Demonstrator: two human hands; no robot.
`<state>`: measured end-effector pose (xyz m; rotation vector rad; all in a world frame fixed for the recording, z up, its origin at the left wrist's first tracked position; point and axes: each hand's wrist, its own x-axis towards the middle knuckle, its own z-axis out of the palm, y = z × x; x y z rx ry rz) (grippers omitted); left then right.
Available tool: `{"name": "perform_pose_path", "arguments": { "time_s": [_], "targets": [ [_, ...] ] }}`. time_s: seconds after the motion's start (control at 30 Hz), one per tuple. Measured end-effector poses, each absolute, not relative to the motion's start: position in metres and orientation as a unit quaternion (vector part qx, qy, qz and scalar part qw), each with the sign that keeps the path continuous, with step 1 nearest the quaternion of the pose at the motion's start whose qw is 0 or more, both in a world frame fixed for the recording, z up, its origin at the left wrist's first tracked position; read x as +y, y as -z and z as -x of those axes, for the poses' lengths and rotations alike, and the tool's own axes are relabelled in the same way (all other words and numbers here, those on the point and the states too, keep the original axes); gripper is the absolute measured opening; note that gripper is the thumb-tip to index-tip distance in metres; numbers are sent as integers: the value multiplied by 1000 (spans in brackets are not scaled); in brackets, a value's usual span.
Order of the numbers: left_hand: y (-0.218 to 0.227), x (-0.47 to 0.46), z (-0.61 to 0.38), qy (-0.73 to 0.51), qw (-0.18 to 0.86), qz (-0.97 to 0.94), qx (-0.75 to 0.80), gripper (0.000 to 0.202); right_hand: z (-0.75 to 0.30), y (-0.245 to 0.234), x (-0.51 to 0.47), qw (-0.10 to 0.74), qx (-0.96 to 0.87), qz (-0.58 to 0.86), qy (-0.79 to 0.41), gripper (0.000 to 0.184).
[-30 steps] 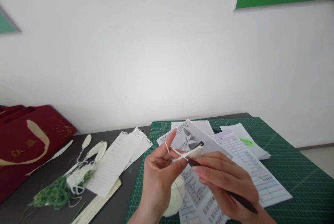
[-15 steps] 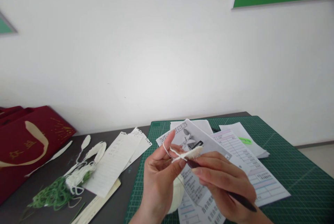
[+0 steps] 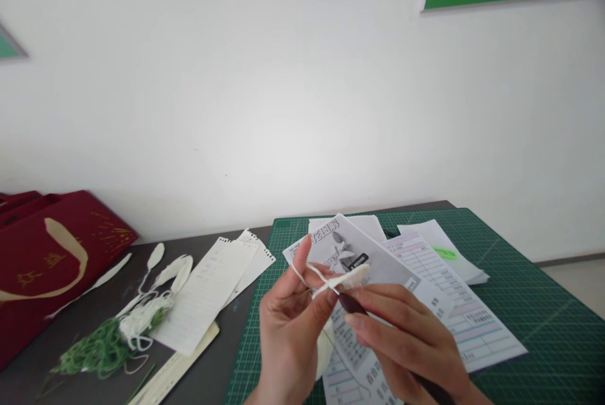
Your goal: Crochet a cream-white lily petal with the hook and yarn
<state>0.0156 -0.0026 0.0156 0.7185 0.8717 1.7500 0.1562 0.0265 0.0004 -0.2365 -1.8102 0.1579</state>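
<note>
My left hand (image 3: pixel 290 323) pinches a small white crocheted piece (image 3: pixel 352 276) between thumb and fingers. A strand of white yarn (image 3: pixel 317 271) loops round its raised index finger and runs to the piece. In my right hand (image 3: pixel 409 336) is a crochet hook (image 3: pixel 352 304) with a dark handle, its metal tip at the stitches beside my left thumb. Partly hidden behind my left hand stands a ball of cream yarn (image 3: pixel 324 349). Printed pattern sheets (image 3: pixel 401 273) lie beneath both hands.
A green cutting mat (image 3: pixel 501 266) covers the right of the dark table. To the left are green yarn (image 3: pixel 97 349), white crocheted petals (image 3: pixel 174 273), handwritten notes (image 3: pixel 203 288) and a red bag (image 3: pixel 57 266). A bright green clip (image 3: pixel 444 254) rests on papers at right.
The crochet hook has turned slightly, and its metal tip now shows by the stitches. My right hand has shifted a little lower; the left still pinches the piece.
</note>
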Motion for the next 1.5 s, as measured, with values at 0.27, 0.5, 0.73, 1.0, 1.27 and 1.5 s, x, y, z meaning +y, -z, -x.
{"name": "perform_pose_path", "arguments": {
  "time_s": [0.27,0.5,0.73,1.0,1.27,1.5],
  "targets": [
    [-14,-3,-19,-735,463,-327,371,47,-153,-4,23,630,-758,135,-102,32],
    [-10,0,-17,-724,455,-349,384,49,-158,-2,29,621,-712,144,-293,25],
    [-16,1,-13,-707,556,-276,340,49,-157,0,30,624,-750,106,-194,31],
    [-16,-2,-18,-734,479,-303,373,50,-161,6,23,560,-818,132,8,31],
    [-14,1,-15,-718,514,-309,353,57,-154,-4,26,625,-740,127,-215,33],
    [-12,3,-10,-699,553,-323,319,55,-157,-1,28,617,-736,124,-249,33]
  ]
}}
